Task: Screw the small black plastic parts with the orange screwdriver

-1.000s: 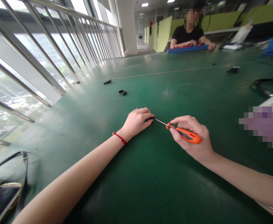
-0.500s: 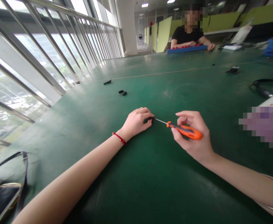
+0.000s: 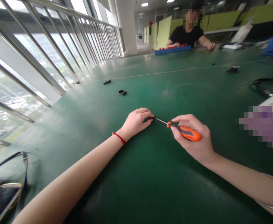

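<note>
My left hand (image 3: 138,119) rests on the green table and pinches a small black part (image 3: 151,118) between thumb and fingers. Most of that part is covered by the fingers, so its kind cannot be made out. An orange and grey screwdriver (image 3: 188,133) lies in my right hand (image 3: 198,141), its handle held by the thumb and fingers. The thin metal shaft points left, and its tip meets the right end of the black part.
Small black pieces (image 3: 122,92) lie beyond my left hand, with another (image 3: 107,81) farther off. A phone (image 3: 4,202) is at lower left. A co-worker (image 3: 185,35) sits across the table (image 3: 136,183) behind a blue strip (image 3: 174,50) with red pieces. A black cable (image 3: 262,87) lies right.
My right fingers have shifted their grip on the screwdriver handle, the index finger now nearer the collar. Across the table, the blue strip has slid left. My left hand has stayed put.
</note>
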### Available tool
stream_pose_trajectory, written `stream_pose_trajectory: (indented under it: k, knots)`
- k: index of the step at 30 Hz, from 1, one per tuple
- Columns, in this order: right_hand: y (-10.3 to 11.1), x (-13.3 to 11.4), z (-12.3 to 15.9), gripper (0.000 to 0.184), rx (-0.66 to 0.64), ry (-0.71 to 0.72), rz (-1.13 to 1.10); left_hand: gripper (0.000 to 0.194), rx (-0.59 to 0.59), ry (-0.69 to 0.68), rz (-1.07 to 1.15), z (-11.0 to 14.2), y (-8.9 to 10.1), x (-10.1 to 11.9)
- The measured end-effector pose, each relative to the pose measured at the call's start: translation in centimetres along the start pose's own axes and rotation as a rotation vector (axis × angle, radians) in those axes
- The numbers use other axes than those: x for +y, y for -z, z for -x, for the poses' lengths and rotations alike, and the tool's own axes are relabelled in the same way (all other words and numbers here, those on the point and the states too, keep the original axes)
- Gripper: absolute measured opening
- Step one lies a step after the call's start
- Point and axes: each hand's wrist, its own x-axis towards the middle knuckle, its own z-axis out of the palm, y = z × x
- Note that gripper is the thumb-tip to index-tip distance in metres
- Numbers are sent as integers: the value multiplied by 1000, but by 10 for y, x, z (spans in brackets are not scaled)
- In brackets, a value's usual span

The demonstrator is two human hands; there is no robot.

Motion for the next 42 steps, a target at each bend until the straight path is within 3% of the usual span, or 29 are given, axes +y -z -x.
stream_pose_trajectory:
  k: [3, 7, 12, 16, 20, 25, 28, 32, 36, 40, 42]
  knots:
    - [-1, 0, 0, 29, 59, -5, -34, 12, -9, 19, 12, 0, 1, 1]
    - [0, 0, -1, 16, -38, 7, 3, 11, -20, 31, 18, -1, 2, 2]
    - [-1, 0, 0, 32, 46, 19, -14, 10, -31, 47, 17, -1, 2, 3]
    - [-1, 1, 1, 18, -20, 23, 6, 10, -28, 51, 15, -1, 2, 3]
    - [-2, 1, 1, 35, 50, 11, -17, 9, -31, 52, 16, -1, 3, 3]
    - [-1, 0, 1, 18, -1, 59, 26, 9, -35, 65, 22, -1, 4, 5]
    - [-1, -1, 1, 32, 59, 49, 7, 9, -36, 67, 20, -1, 4, 5]
    - [-1, -1, 1, 21, -21, 44, -2, 9, -37, 67, 15, -2, 4, 5]
    - [-1, 0, 1, 34, 49, 25, -3, 9, -43, 71, 9, -2, 4, 5]
    - [-1, 0, 2, 18, -54, 14, 12, 9, -45, 77, 15, -2, 4, 5]
    - [-1, 1, 2, 24, -15, 3, -6, 9, -44, 82, 16, -2, 4, 6]
